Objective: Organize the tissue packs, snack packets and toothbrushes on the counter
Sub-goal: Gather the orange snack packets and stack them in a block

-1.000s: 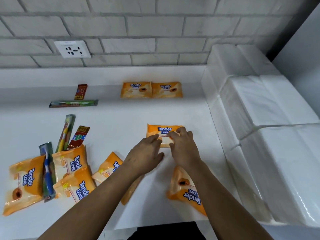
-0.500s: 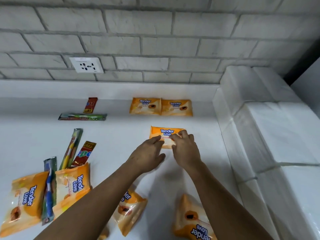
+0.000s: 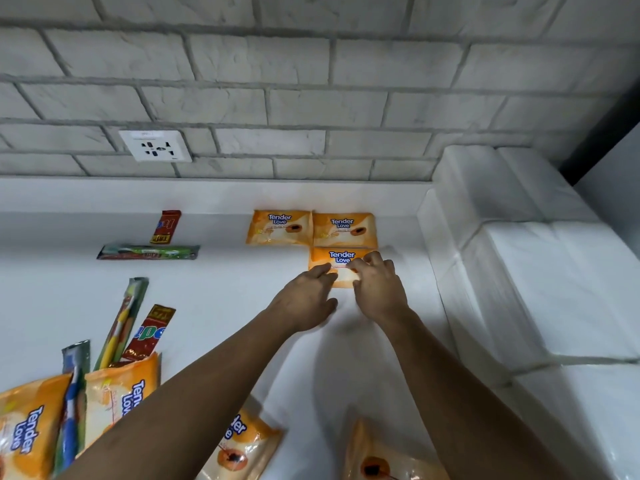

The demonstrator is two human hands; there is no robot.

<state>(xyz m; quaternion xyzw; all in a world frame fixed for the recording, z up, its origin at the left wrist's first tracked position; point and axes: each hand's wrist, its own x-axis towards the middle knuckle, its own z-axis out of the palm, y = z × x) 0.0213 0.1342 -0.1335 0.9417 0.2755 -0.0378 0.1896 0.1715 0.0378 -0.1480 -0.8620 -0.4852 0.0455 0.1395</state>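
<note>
Both arms reach far out over the white counter (image 3: 225, 296). The left hand (image 3: 304, 299) has its fingers nearly straight, and the tips rest on the left side of an orange Tender Love tissue pack (image 3: 341, 259). The right hand (image 3: 379, 289) has bent fingers with the tips on the same pack; I cannot tell if it pinches the pack or only presses on it. The pack lies flat under the fingertips of both hands. Just past the hands, two more orange packs lie side by side by the back ledge: the back left pack (image 3: 278, 227) and the back right pack (image 3: 344, 231). The pack under the hands touches the back right pack. Far to the left of the hands lie a small red snack packet (image 3: 165, 226) and a green toothbrush (image 3: 149, 252) in its wrapper. Nearer the person, left of the left arm, a yellow toothbrush (image 3: 121, 322) and a second red snack packet (image 3: 150, 332) lie side by side. A blue toothbrush (image 3: 74, 403) sits between two orange tissue packs (image 3: 117, 396). One more orange pack (image 3: 239, 445) peeks out under the left arm, and another (image 3: 374, 459) lies between the arms. Right of the right hand are big white wrapped bundles (image 3: 554, 271).
</note>
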